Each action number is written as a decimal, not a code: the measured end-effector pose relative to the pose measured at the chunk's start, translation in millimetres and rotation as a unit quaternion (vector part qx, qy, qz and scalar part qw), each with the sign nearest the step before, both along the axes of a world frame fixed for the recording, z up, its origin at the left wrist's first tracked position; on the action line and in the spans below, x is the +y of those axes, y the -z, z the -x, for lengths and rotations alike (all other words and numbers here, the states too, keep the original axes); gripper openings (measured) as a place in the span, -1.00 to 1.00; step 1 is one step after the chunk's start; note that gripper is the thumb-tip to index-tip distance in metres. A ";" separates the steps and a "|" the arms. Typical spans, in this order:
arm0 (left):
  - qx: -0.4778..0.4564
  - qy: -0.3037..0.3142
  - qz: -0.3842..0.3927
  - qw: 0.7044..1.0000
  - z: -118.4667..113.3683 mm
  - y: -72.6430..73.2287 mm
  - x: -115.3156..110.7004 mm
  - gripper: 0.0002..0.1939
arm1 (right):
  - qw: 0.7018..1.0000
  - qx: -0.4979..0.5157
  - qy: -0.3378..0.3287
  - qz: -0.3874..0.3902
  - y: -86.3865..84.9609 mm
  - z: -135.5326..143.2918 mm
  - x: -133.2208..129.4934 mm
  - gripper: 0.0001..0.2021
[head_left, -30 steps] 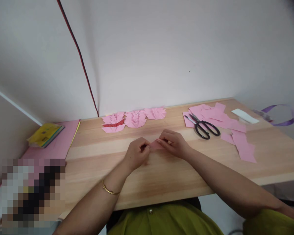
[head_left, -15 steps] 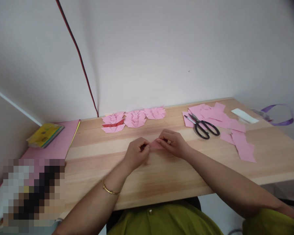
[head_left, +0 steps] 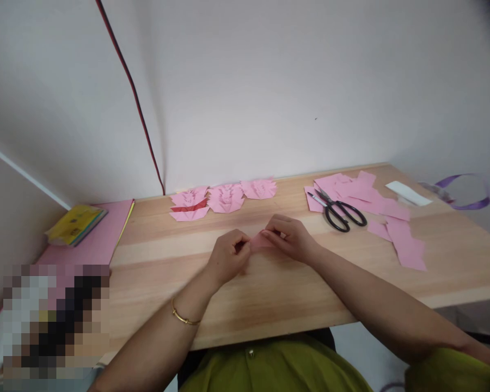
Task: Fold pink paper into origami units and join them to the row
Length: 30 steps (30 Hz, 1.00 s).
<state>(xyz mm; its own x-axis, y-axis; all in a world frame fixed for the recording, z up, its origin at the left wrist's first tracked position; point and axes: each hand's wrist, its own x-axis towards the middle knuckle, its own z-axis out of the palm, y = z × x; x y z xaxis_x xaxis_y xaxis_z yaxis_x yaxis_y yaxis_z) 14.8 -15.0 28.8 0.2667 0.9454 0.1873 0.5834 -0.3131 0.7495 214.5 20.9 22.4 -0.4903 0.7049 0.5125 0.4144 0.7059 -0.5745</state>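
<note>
Between my two hands is a small folded piece of pink paper (head_left: pixel 259 241), held just above the middle of the wooden table. My left hand (head_left: pixel 230 256) pinches its left end, fingers curled in. At the other end, my right hand (head_left: pixel 288 238) grips the paper's upper right part between thumb and fingers, which cover some of it. Beyond the hands, several folded pink paper pieces (head_left: pixel 225 198) lie in stacked rows near the wall. One row has a red strip (head_left: pixel 190 206) across it.
Black-handled scissors (head_left: pixel 338 209) and a pen (head_left: pixel 317 198) lie on loose pink paper strips (head_left: pixel 400 239) at the right, with a white strip (head_left: pixel 408 193) beyond. A yellow packet (head_left: pixel 74 224) rests on pink sheets (head_left: pixel 102 239) at the left. A purple strap (head_left: pixel 473 204) hangs past the table's right edge.
Both hands keep their pinch on the pink paper in nearly the same place. The view has shifted very slightly; nothing else visibly differs.
</note>
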 end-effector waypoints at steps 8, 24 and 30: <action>-0.008 0.005 -0.005 1.000 1.7 4.0 2.2 -0.78 | 1.000 0.006 0.000 0.012 1.5 -0.5 -0.1 -0.77; 0.016 0.014 -0.007 1.000 1.8 0.6 1.0 -0.80 | 1.000 0.002 -0.008 0.010 0.3 1.6 -2.6 -0.77; -0.008 0.010 0.001 1.000 2.9 1.9 2.3 -0.74 | 1.000 0.008 0.001 -0.002 -0.3 0.1 -2.0 -0.77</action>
<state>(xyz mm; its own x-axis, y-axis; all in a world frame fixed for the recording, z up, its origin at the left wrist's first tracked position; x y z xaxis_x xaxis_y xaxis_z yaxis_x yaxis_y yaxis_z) 11.8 -12.7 26.9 0.2835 0.9401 0.1892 0.5652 -0.3232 0.7590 214.4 18.9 22.7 -0.4799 0.7047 0.5226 0.4071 0.7065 -0.5789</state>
